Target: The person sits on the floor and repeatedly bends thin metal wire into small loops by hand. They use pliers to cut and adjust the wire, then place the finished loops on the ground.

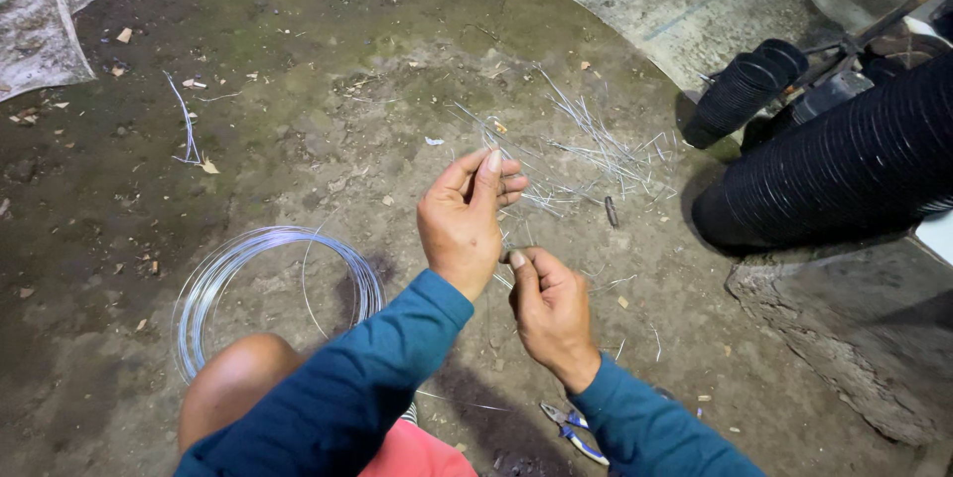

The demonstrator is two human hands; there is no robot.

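— Where the dirt floor (298,120) runs out, what borders it?

— Pale sheeting (685,0) along the top and upper right, and a grey sheet corner (30,30) at upper left. On the right stand black ribbed rolls (844,159), cut off by the picture's edge, with a rough stone slab (854,338) below them. Most open ground lies to the left and up the middle.

— And on that ground?

— A coil of thin silvery wire (268,288) lies flat at lower left, just beside a bare knee (233,383) that hides its near rim. Above the hands, a scatter of short cut wire pieces (596,154) fans out toward the rolls. Blue-handled pliers (574,429) lie by the right sleeve, partly hidden under it.

— The hands?

— Both are raised in teal sleeves. The left hand (462,224) pinches with thumb and forefinger closed, other fingers loosely curled. The right hand (551,308) sits just below and right, thumb pressed against its curled fingers. A fine wire strand (506,257) passes between them, long axis running roughly from upper left to lower right.

— Clear enough?

— Hardly; the strand is so thin that its ends and full length are hard to make out against the soil.
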